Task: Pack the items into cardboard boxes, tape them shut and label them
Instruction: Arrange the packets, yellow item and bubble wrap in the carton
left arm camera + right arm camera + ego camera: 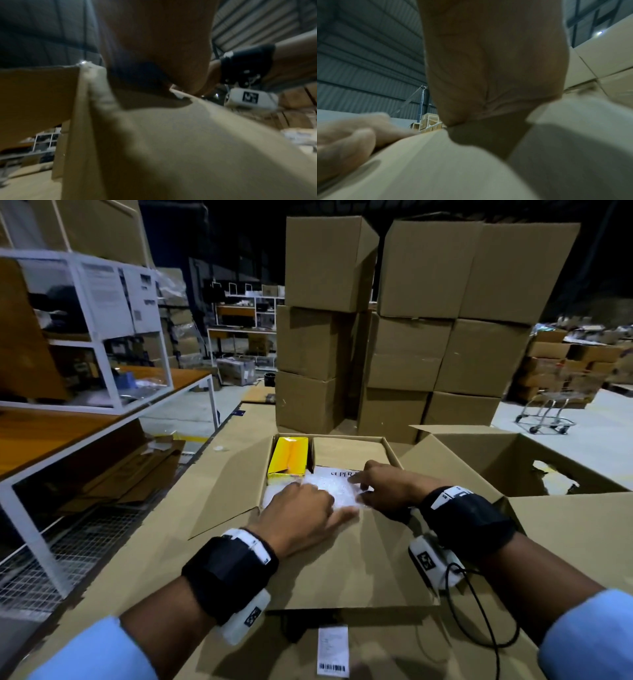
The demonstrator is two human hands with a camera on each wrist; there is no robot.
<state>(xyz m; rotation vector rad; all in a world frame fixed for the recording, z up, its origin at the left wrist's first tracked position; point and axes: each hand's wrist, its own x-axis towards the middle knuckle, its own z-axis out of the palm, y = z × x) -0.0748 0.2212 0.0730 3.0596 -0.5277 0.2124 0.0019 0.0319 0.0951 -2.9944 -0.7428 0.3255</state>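
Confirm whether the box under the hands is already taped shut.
No: the cardboard box is open, its yellow carton exposed while both hands work inside.

Open cardboard box [342, 559] holds upright yellow carton [287, 457] beside white packet [337, 486].

The right hand [496, 67] fills the middle, its heel pressed down on a cardboard flap [436, 169]. To its left, the left hand [346, 143] lies flat on the same flap. Pale boxes [607, 65] stand to its right.
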